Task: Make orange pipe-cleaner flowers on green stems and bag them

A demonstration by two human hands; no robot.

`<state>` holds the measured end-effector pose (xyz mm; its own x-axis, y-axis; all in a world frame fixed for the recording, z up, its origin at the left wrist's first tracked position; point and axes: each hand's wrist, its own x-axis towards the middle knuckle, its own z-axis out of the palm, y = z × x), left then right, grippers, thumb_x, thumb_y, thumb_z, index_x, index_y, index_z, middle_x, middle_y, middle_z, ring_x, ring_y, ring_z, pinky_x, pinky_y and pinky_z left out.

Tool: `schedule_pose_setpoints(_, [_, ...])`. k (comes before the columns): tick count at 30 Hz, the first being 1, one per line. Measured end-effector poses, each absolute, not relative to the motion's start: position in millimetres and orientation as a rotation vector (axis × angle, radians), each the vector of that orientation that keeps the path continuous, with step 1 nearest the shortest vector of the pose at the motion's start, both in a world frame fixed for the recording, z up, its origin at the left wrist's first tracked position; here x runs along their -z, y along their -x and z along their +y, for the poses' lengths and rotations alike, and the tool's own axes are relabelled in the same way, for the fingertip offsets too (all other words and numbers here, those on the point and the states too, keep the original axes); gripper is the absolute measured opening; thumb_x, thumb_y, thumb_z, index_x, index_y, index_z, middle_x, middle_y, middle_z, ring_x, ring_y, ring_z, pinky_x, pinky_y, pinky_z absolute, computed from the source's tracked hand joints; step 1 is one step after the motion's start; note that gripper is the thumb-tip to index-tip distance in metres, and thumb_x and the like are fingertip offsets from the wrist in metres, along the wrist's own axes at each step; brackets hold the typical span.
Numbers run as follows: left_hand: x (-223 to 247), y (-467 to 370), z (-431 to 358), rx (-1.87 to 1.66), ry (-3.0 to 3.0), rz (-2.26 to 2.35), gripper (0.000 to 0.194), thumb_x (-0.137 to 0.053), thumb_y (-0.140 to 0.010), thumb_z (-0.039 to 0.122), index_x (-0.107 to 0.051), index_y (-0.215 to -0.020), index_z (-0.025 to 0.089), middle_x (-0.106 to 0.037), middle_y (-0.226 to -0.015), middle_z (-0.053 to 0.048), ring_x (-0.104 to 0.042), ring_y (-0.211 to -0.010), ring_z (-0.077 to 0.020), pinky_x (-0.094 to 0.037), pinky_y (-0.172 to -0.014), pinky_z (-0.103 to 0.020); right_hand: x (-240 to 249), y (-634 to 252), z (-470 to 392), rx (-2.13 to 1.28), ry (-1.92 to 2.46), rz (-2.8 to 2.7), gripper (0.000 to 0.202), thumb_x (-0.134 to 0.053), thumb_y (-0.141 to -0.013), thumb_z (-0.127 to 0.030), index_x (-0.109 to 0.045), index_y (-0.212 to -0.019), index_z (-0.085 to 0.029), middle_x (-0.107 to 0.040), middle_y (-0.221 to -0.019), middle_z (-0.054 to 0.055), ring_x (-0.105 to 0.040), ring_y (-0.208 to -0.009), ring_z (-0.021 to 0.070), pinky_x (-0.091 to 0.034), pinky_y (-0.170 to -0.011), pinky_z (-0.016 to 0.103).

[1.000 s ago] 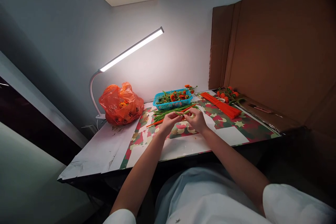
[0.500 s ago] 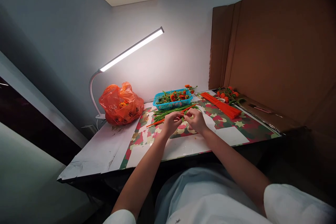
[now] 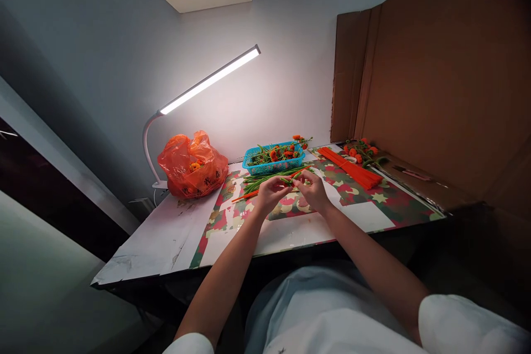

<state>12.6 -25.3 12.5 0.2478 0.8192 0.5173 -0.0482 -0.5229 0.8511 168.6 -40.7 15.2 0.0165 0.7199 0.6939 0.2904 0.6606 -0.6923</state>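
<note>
Between the fingertips of both hands is a short bent piece of green pipe cleaner [image 3: 289, 181]. My left hand [image 3: 270, 196] pinches its left part and my right hand [image 3: 314, 192] pinches its right part, the two hands close together above the table. Just behind them lies a bunch of long green pipe cleaners [image 3: 256, 182]. A single orange pipe cleaner [image 3: 245, 197] sticks out to the left of my left hand. Fingers partly hide the held piece, so its exact shape cannot be made out.
A blue basket [image 3: 271, 166] holds orange pompom flowers on green stems. To its right are an orange pipe-cleaner bundle [image 3: 352, 168], more flowers [image 3: 360, 150] and a cutter-like tool [image 3: 412, 173]. An orange plastic bag [image 3: 193, 168] sits left beside a clip lamp [image 3: 145, 141]. Cardboard [image 3: 423, 77] borders the right.
My fingers have shifted slightly around the green pipe cleaner, and its bent part shows more plainly between them. The view has tilted a little; the other things stay in place.
</note>
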Motion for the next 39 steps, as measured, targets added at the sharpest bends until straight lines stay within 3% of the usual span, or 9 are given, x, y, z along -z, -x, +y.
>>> schedule_pose_setpoints(8, [-15.3, -12.3, -25.8, -1.313, -1.675, 0.684, 0.033, -0.075, -0.068, 0.041, -0.071, -0.084, 0.013, -0.072, -0.082, -0.006, -0.065, -0.072, -0.0185, -0.055, -0.069, -0.032, -16.1, -169.9, -43.6, -0.376, 0.753, -1.691, 0.009, -0.060, -0.080, -0.029, -0.061, -0.074, -0.023, -0.061, -0.073, 0.001, -0.053, -0.071, 0.0179, -0.039, -0.071, 0.032])
schedule_pose_setpoints(14, [-14.6, -11.9, -25.8, -1.284, -1.687, 0.692, 0.030, -0.076, -0.067, 0.040, -0.069, -0.076, 0.013, -0.067, -0.071, -0.004, -0.063, -0.066, -0.0161, -0.051, -0.063, -0.028, -16.1, -169.9, -42.2, -0.415, 0.726, -1.713, 0.017, -0.059, -0.083, -0.033, -0.059, -0.069, -0.022, -0.056, -0.068, 0.000, -0.051, -0.070, 0.0172, -0.039, -0.071, 0.032])
schedule_pose_setpoints(22, [-15.9, -13.4, -27.8, -1.258, -1.710, 0.702, 0.030, -0.077, -0.066, 0.041, -0.067, -0.072, 0.013, -0.062, -0.064, -0.001, -0.056, -0.058, -0.0114, -0.045, -0.055, -0.022, -16.2, -169.3, -41.9, -0.516, 0.744, -1.678, 0.020, -0.061, -0.074, -0.026, -0.050, -0.059, -0.021, -0.048, -0.064, -0.002, -0.048, -0.066, 0.0151, -0.039, -0.065, 0.029])
schedule_pose_setpoints(39, [-11.8, -14.1, -23.2, -1.384, -1.612, 0.701, 0.035, -0.080, -0.061, 0.039, -0.061, -0.077, 0.014, -0.060, -0.069, 0.000, -0.057, -0.063, -0.0105, -0.050, -0.059, -0.023, -15.4, -166.3, -40.8, -0.612, 0.788, -1.593, 0.017, -0.059, -0.073, -0.032, -0.051, -0.063, -0.021, -0.051, -0.068, -0.002, -0.049, -0.069, 0.0152, -0.040, -0.069, 0.029])
